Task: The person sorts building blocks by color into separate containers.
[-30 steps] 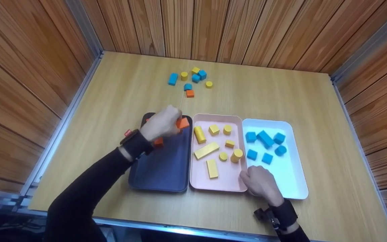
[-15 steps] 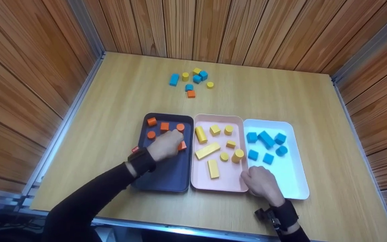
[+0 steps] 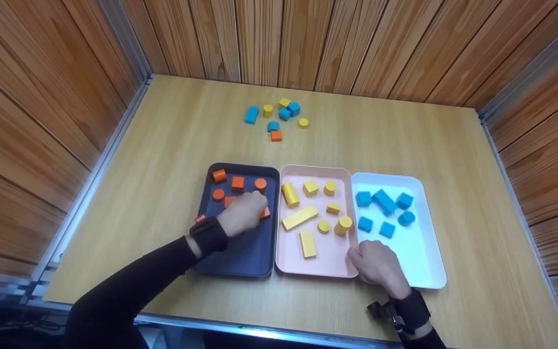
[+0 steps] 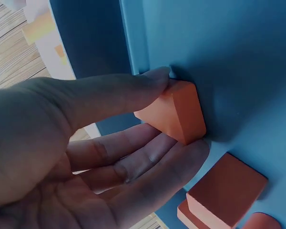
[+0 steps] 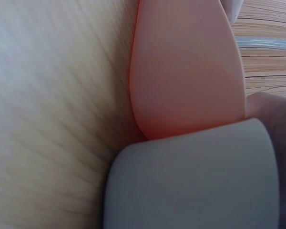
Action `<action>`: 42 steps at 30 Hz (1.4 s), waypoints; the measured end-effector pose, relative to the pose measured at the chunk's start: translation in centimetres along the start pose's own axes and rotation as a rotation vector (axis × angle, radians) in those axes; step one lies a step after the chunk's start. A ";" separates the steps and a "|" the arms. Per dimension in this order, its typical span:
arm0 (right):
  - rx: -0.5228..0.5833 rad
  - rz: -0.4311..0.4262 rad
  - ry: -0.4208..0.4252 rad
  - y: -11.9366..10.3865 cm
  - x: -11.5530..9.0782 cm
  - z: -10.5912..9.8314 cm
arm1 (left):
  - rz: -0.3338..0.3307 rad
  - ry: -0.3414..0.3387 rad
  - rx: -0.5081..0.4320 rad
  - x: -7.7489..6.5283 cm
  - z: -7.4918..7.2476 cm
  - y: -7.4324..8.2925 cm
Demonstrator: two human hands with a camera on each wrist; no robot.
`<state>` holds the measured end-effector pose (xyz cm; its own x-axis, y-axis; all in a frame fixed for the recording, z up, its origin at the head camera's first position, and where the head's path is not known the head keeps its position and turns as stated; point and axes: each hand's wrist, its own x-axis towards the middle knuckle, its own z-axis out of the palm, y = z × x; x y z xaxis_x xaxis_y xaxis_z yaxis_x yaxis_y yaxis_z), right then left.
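In the dark blue tray [image 3: 233, 257], my left hand [image 3: 245, 213] pinches an orange block [image 4: 188, 112] between thumb and fingertips, low over the tray floor by the right wall. Several other orange blocks lie at the tray's far end, among them an orange cube [image 3: 238, 183] and an orange cylinder [image 3: 260, 184]. My right hand [image 3: 375, 261] rests with curled fingers at the near rims where the pink tray [image 3: 288, 264] and the white tray [image 3: 419, 266] meet. Its fingertips are hidden in the head view, so I cannot tell whether they grip a rim.
Several yellow blocks lie in the pink tray, such as a long yellow block [image 3: 300, 218]. The white tray bears several blue blocks, including a long blue block [image 3: 384, 201]. Toward the back wall sits a loose mixed group with an orange block [image 3: 276, 136] nearest the trays.
My left hand has brought the orange block from above the dark tray's far end down and nearer, to the tray's right side. The right hand has stayed in place.
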<state>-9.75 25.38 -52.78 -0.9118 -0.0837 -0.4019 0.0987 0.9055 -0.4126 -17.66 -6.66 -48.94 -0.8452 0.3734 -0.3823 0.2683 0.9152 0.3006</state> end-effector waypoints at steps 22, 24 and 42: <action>0.006 0.009 -0.013 0.0 -0.1 0.0 | -0.049 -0.004 -0.078 0.1 -3.3 -0.5; 0.008 0.010 -0.012 0.0 -0.1 0.0 | -0.029 0.040 -0.087 0.4 -4.5 -0.8; 0.021 0.053 -0.023 -0.3 0.0 -0.2 | -0.076 0.257 -0.129 12.8 -13.5 -4.6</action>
<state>-9.83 25.21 -52.50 -0.8956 -0.0459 -0.4424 0.1550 0.9001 -0.4071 -35.99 -8.14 -43.45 -0.9544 0.2390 -0.1791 0.1529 0.9061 0.3944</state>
